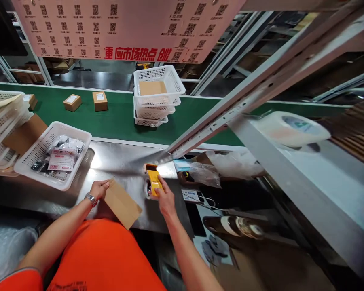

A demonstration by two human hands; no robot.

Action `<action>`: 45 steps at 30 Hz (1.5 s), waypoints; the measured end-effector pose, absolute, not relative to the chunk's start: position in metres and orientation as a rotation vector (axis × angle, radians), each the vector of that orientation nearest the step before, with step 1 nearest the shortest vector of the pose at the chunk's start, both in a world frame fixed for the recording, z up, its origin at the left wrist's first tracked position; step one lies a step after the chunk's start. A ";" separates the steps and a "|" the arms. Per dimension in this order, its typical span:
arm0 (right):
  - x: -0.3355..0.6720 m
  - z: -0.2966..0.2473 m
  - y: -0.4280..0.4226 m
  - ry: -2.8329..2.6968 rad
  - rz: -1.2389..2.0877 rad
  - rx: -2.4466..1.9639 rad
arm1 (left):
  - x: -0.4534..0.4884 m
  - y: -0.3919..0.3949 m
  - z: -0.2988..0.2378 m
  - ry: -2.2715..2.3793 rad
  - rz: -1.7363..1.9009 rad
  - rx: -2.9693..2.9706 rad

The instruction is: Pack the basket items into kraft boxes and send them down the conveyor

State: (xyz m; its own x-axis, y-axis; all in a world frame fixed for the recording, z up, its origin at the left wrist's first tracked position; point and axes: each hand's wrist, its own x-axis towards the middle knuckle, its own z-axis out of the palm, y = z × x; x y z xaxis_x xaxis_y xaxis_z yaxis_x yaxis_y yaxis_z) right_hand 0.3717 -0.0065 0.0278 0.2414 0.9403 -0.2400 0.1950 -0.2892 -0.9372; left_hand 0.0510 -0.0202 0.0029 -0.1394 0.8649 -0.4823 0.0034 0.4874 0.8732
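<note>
My left hand (99, 190) pinches the upper left corner of a flat piece of brown cardboard (121, 205), which slants over the front edge of the metal worktable (115, 157). My right hand (166, 199) is closed around a yellow tape dispenser (153, 178) to the right of the cardboard. A roll of clear tape shows on the dispenser's left side. Tape and cardboard are apart. Left of my left hand stands a white perforated basket (81, 157) holding small plastic-bagged items (71, 143) and a pink-and-white printed slip (61, 159).
Behind the worktable runs a green conveyor belt (115, 117) carrying small labelled boxes (100, 101) and stacked white baskets (157, 99). A slanting metal post (212, 121) rises at the right, near a shelf with a large tape roll (291, 128). A pink code board (139, 28) hangs overhead.
</note>
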 end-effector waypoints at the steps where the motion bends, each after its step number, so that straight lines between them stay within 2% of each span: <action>1: 0.360 0.038 -0.016 -0.990 1.183 -1.576 | 0.051 -0.020 0.003 1.525 0.888 0.751; 4: 0.316 0.055 -0.047 -0.869 1.307 -1.465 | 0.054 -0.019 0.004 1.503 0.872 0.696; 9: 0.268 0.045 -0.077 -0.950 1.311 -1.494 | 0.054 -0.018 0.013 1.485 0.840 0.715; 18: 0.279 0.032 -0.082 -0.954 1.270 -1.480 | 0.028 -0.015 0.049 1.644 0.922 0.903; 23: 0.283 0.028 -0.088 -1.124 1.231 -1.459 | 0.042 -0.015 0.067 1.358 0.678 0.795; 26: 0.288 0.028 -0.089 -1.263 1.217 -1.430 | 0.047 -0.014 0.070 1.305 0.678 0.771; 33: 0.290 0.043 -0.081 -1.442 1.157 -1.427 | 0.044 -0.013 0.059 1.427 0.675 0.849; 40: 0.295 0.080 -0.081 -1.652 1.312 -1.454 | 0.011 0.008 0.045 1.770 0.783 1.167; 45: 0.304 0.081 -0.084 -1.660 1.323 -1.526 | -0.008 0.014 0.019 1.892 0.648 1.192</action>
